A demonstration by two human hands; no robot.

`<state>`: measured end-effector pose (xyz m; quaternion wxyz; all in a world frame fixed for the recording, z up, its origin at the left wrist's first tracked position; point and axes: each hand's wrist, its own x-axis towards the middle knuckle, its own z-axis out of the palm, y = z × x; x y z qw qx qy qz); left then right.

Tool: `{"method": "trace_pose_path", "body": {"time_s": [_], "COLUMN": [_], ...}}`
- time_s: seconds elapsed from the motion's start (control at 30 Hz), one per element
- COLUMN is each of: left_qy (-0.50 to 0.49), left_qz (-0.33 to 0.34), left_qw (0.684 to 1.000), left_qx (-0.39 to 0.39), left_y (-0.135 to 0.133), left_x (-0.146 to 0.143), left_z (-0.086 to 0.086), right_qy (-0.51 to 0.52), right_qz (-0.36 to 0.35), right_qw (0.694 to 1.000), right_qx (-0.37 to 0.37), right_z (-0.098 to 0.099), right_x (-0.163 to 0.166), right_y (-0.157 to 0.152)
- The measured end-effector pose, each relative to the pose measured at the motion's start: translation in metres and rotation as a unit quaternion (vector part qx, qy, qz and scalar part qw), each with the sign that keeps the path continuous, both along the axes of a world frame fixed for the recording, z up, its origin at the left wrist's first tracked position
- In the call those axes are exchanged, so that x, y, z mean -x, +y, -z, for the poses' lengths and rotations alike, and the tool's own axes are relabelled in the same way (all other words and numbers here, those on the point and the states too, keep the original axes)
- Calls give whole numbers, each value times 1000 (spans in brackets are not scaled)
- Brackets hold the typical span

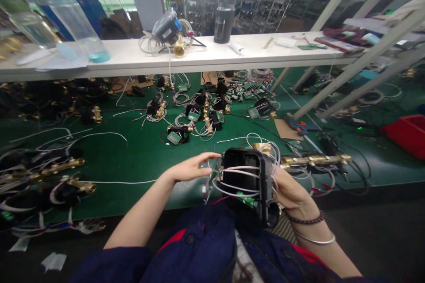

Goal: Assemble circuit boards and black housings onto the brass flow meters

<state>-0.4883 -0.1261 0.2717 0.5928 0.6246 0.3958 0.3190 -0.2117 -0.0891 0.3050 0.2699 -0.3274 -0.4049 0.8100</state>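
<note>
My right hand (290,188) is closed around the far right side of a black plastic meter housing (242,159), holding it tilted up near my chest. White wires (241,181) cross its open face. A green circuit board (247,199) shows at its lower edge, and a brass fitting (262,146) sticks out behind it. My left hand (192,168) is at the housing's left side, fingers stretched and thumb apart. Its fingertips reach the edge of the housing; whether they touch it I cannot tell.
Brass pipe bodies (315,160) with wires lie to the right, beside a glue gun (299,126). Several wired housings and boards (174,137) spread over the green bench (139,159). Further assemblies (63,168) crowd the left. A white shelf (133,59) spans the back, bearing bottles and a meter.
</note>
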Motion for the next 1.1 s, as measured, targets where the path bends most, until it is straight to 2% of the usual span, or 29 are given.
{"method": "trace_pose_path", "body": {"time_s": [0.07, 0.13, 0.2, 0.27, 0.37, 0.47, 0.57, 0.6, 0.63, 0.7, 0.77, 0.83, 0.93, 1.0, 1.1], "left_qy": [-51, -39, 28, 92, 139, 184, 229, 234, 236, 239, 239, 221, 170, 176, 220], "left_qz": [59, 63, 44, 30, 17, -14, -91, -99, -88, -24, 48, 108, 198, 259, 358], "left_qw": [996, 994, 998, 995, 986, 978, 965, 962, 962, 964, 962, 960, 952, 936, 897], "left_qx": [51, 74, 47, -13, -90, -92, -92, -100, -108, -115, -121, -134, -160, -160, -136], "left_y": [5, 8, 8, 9, 9, 10, 13, 14, 17, 23, 30, 38, 51, 60, 74], "left_x": [-14, -18, -11, 1, 12, 9, -3, -9, -14, -28, -42, -57, -78, -93, -120], "left_z": [10, 11, 3, -8, -23, -32, -38, -40, -42, -46, -52, -59, -71, -78, -87], "right_qy": [-4, -9, -21, -41, -74, -111, -151, -163, -175, -196, -206, -189, -112, -65, -35], "right_qz": [9, 28, 61, 101, 155, 197, 221, 221, 219, 220, 244, 298, 382, 396, 373], "right_qw": [1000, 999, 997, 991, 980, 960, 931, 923, 916, 906, 905, 907, 909, 913, 927], "right_qx": [-8, -22, -47, -74, -102, -164, -247, -270, -288, -304, -283, -229, -127, -70, -16], "right_z": [-4, -7, -9, -7, -2, -3, -16, -22, -27, -35, -39, -38, -32, -27, -20], "right_x": [-1, -3, -6, -10, -12, -11, -10, -11, -12, -16, -23, -34, -54, -68, -89], "right_y": [0, -1, -5, -10, -17, -28, -42, -47, -52, -62, -69, -73, -71, -68, -62]}}
